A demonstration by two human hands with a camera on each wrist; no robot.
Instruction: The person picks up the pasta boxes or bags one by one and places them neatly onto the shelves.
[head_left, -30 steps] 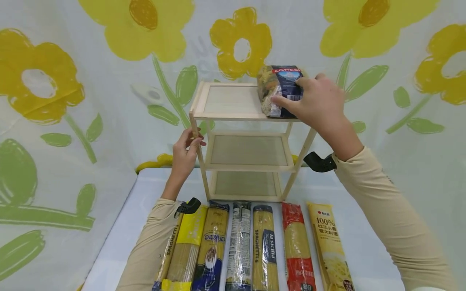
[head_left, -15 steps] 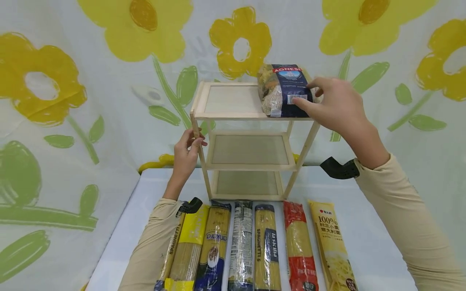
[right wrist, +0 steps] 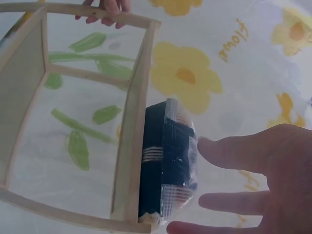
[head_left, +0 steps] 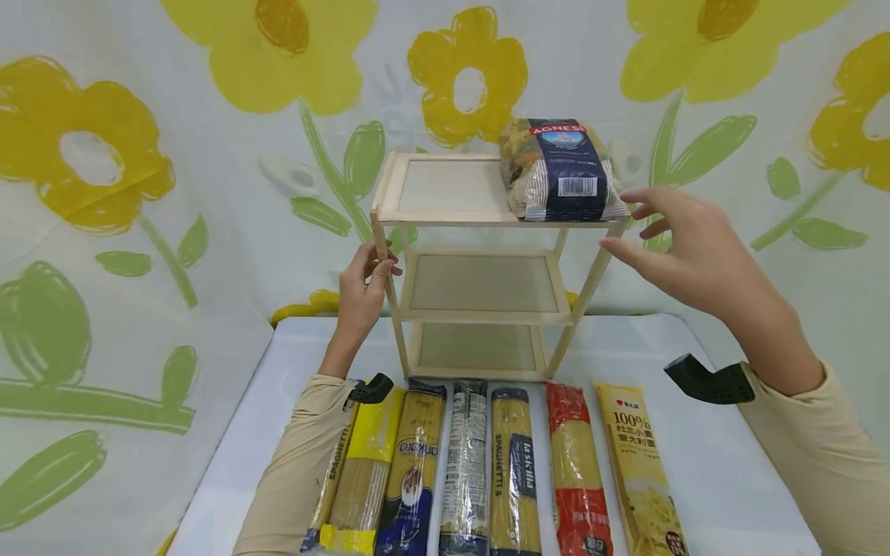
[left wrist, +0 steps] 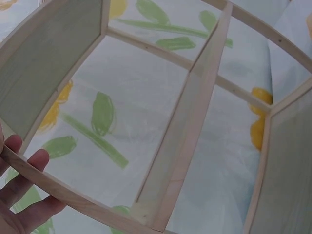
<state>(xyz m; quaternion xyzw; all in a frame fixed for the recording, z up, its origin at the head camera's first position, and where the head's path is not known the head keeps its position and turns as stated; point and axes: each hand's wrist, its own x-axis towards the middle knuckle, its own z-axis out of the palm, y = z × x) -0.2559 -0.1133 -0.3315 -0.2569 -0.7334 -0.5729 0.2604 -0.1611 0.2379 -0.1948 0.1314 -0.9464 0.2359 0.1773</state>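
Observation:
In the head view a three-tier wooden shelf (head_left: 452, 189) stands at the back of the table. My left hand (head_left: 361, 297) holds its front left post, fingers and thumb around the wood; the left wrist view shows those fingers against the post (left wrist: 73, 196). On the right of the top tier lies a clear bag of Agnesi pasta (head_left: 580, 174) with a dark blue label. My right hand (head_left: 702, 259) is just right of the bag, fingers spread and holding nothing. From the right wrist, a gap shows between its thumb and the pasta bag (right wrist: 178, 156).
In front of the shelf, several long pasta packs lie in a row, among them a yellow pack (head_left: 368, 463), a la sicilia spaghetti pack (head_left: 513, 471), a red pack (head_left: 580, 479) and a yellow noodle pack (head_left: 640, 463). A flower-printed cloth (head_left: 229, 255) hangs behind.
My right hand has let go of the pasta bag and drawn away to the right and down. The bag stays on the top tier. My left hand keeps its hold on the post.

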